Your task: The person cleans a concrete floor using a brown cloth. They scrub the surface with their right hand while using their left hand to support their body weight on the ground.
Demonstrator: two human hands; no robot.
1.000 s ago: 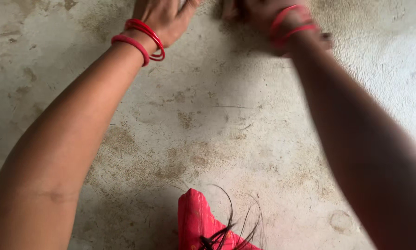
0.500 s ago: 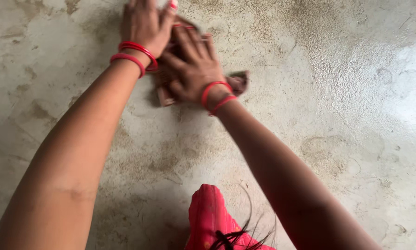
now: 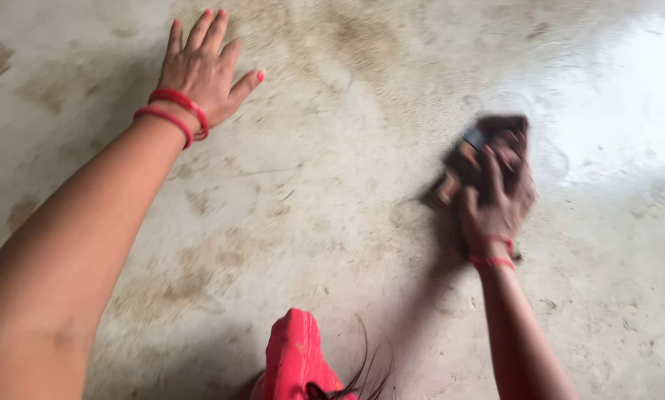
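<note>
Red cloth (image 3: 294, 355) of the person's garment shows at the bottom edge of the view, with some loose dark hair (image 3: 362, 370) just beside it. Beyond it lies the stained concrete floor (image 3: 310, 222), grey with brown patches, and shiny as if wet at the far right.

Further out, the right hand (image 3: 495, 200) rests on a dark, crumpled rag (image 3: 488, 152) and presses it against the floor. The picture is blurred here, so the edges of the rag are hard to tell. The fingers (image 3: 514, 159) look bent down over the rag, closed upon it and gripping it from above, with the palm on top. Red bangles (image 3: 491, 252) sit on this wrist.

Farthest, at the upper left, the left hand (image 3: 199, 74) lies flat on the floor, well apart from the rag. Its fingers (image 3: 199, 30) are spread wide and hold nothing; only the palm and fingertips touch the concrete. Two red bangles (image 3: 171, 111) circle the wrist.

To wipe well, it seems wise to keep the rag flat under the whole palm, with even pressure, so no corner folds under. The spread left hand gives good support for the body's weight while the right arm reaches.
</note>
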